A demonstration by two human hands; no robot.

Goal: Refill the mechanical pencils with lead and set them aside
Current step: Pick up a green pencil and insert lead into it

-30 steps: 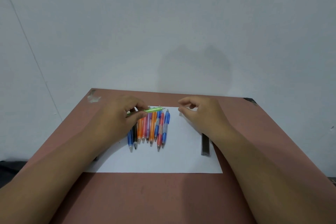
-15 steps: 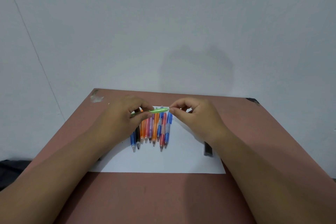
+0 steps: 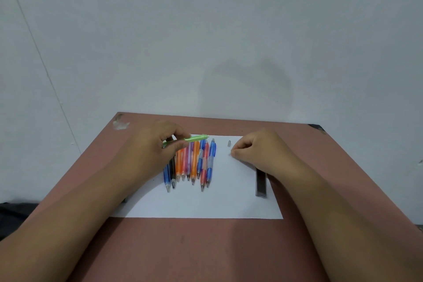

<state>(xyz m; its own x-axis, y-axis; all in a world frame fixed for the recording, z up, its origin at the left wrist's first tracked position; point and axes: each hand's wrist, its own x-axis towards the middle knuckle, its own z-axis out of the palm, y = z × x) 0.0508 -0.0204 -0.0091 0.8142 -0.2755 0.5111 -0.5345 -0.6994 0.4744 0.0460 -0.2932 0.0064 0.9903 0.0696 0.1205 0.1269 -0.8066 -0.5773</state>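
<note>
My left hand [image 3: 155,146] grips a green mechanical pencil [image 3: 198,138], held level above the far ends of the row, its back end pointing right. Several mechanical pencils [image 3: 191,162], blue, black, orange, pink and red, lie side by side on the white paper [image 3: 206,204], tips toward me. My right hand [image 3: 258,152] is curled, its fingertips down on the paper and pinching a tiny pale piece [image 3: 229,155] that is too small to identify. A small grey cap [image 3: 229,143] lies just beyond them. The dark lead case [image 3: 261,182] lies beside my right wrist.
The paper lies on a reddish-brown table [image 3: 206,247] that stands against a plain grey wall. A scrap of tape [image 3: 120,124] is stuck at the far left corner. Something dark [image 3: 124,200] pokes out from under my left forearm.
Half a second ago my right hand pinched the green pencil's back end. It has since pulled away to the right and come down onto the paper. The left hand still holds the pencil.
</note>
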